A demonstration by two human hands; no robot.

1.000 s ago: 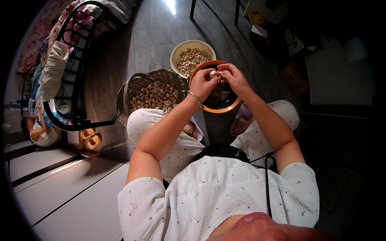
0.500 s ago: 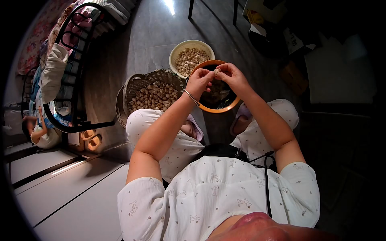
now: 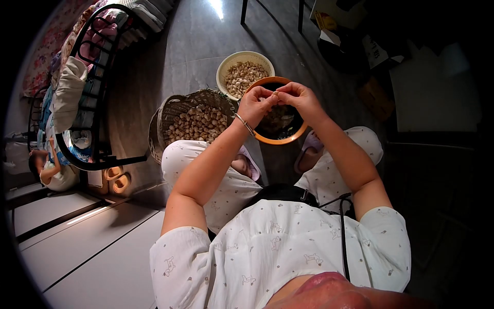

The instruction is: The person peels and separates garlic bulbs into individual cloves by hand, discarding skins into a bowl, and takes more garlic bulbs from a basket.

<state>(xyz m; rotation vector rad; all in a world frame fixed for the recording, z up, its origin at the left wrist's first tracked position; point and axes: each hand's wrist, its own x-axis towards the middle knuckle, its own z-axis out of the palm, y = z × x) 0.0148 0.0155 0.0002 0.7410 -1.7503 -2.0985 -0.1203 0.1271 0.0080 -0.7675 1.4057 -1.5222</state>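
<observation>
Over an orange-rimmed basin (image 3: 297, 135), my left hand (image 3: 256, 105) and my right hand (image 3: 302, 100) meet fingertip to fingertip. Both are closed in a pinch on a small pale piece, which looks like a garlic clove (image 3: 276, 93) and is mostly covered by the fingers. Dark inside, the basin holds thin pale scraps (image 3: 278, 119) that look like garlic skins. Just behind it stands a cream bowl (image 3: 221, 77) with many pale cloves (image 3: 244, 77). Left of my hands, a woven basket (image 3: 167, 110) holds many whole, rounded garlic bulbs (image 3: 198, 123).
My knees and slippered feet flank the basin. A black metal bed frame (image 3: 98, 110) with bedding stands at left, near orange slippers (image 3: 121, 181). Another person (image 3: 54, 170) is at the far left. Boxes (image 3: 378, 54) stand in shadow at right; thin dark legs (image 3: 244, 13) rise behind.
My fingertips have drawn closer together around the small piece, covering more of it. The left fingers have curled in toward the right hand. Containers have not moved.
</observation>
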